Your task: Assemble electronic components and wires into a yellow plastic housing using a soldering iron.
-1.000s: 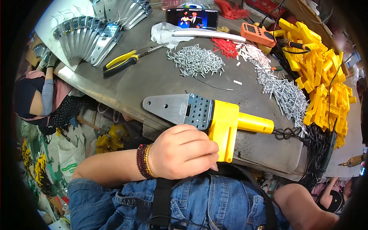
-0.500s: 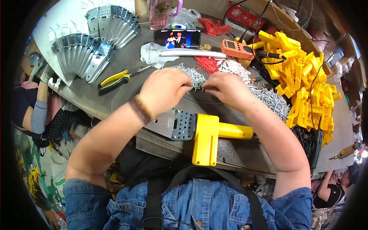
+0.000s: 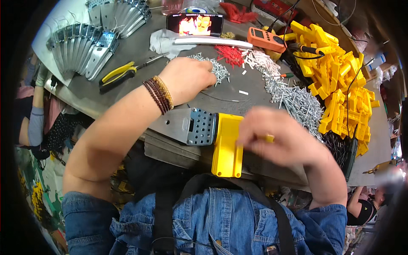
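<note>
**Paddle-nosed yellow hand tool (image 3: pixel 223 127), near side of the small-screw heap (image 3: pixel 219 71)**

Tool flat on the worktop (image 3: pixel 131 83), nearer us than the heap. Its steel paddle (image 3: pixel 178 121) reaches to the heap's near left, partly behind our forearm.

Left grip (image 3: pixel 189 78): fingers curled at the heap's left edge; we cannot tell whether a screw is pinched. Right grip (image 3: pixel 276 136): blurred, to the heap's near right, fingers bent about what is probably the handle (image 3: pixel 270 138); grasping or merely over it, we cannot tell.

Handling, our judgement: moderate weight, likely nose-heavy. Paddle rigid, perhaps slick under dry fingers; perforated sleeve (image 3: pixel 200 127) may have sharp edges. Plastic housing (image 3: pixel 228 148) stiff, smooth, could crack if squeezed at its seams. Best hold: palm across the housing or around the handle. Small screws hard, light, apt to roll; pinch just under the head.

Left of the heap, pliers (image 3: pixel 114 76); to its right, longer screws (image 3: pixel 299 106), then yellow mouldings (image 3: pixel 340 72).
</note>
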The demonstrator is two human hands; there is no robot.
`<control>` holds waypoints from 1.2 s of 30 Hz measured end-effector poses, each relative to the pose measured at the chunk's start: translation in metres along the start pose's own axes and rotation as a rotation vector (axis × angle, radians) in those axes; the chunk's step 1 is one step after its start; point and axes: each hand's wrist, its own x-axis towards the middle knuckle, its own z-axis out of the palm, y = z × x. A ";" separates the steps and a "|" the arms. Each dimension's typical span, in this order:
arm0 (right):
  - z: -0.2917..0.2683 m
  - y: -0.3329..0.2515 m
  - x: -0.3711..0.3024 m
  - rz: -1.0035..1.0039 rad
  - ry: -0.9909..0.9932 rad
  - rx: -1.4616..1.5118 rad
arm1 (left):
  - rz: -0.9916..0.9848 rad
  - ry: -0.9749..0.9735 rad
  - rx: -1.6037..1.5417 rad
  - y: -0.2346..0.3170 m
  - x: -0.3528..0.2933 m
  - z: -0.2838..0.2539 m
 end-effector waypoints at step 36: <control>-0.019 0.025 -0.030 0.469 0.434 -0.067 | -0.361 -0.071 -1.031 0.053 -0.006 -0.014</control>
